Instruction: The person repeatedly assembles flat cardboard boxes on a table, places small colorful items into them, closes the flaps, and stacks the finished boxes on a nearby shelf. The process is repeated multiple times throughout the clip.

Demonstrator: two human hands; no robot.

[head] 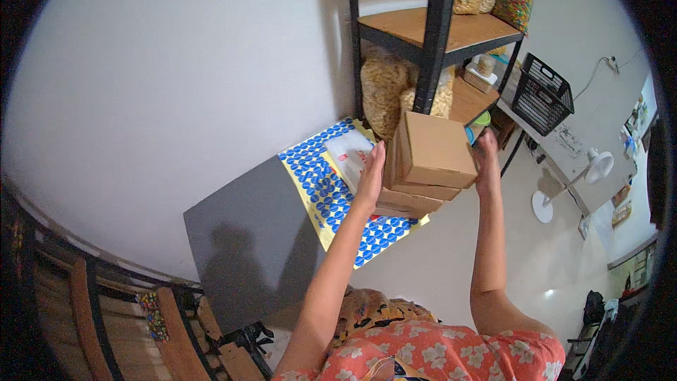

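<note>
A stack of several small brown cardboard boxes point(441, 148) stands in front of me, over sheets of round blue stickers point(322, 185) on a dark grey table point(248, 254). My left hand point(372, 174) lies flat along the left side of the stack, fingers extended. On the opposite side, my right hand point(486, 156) is against the top box's right side, its fingers partly hidden. The boxes sit between both palms. A white plastic bag with red print point(349, 153) lies on the sticker sheets, left of the stack.
Behind the boxes rises a black-framed shelf point(396, 26) with wooden boards, holding clear bags of snacks point(383, 90). Farther right are a black plastic crate point(542, 95) and a white desk lamp point(597, 166). Another shelf with wooden boards point(174, 333) is at lower left.
</note>
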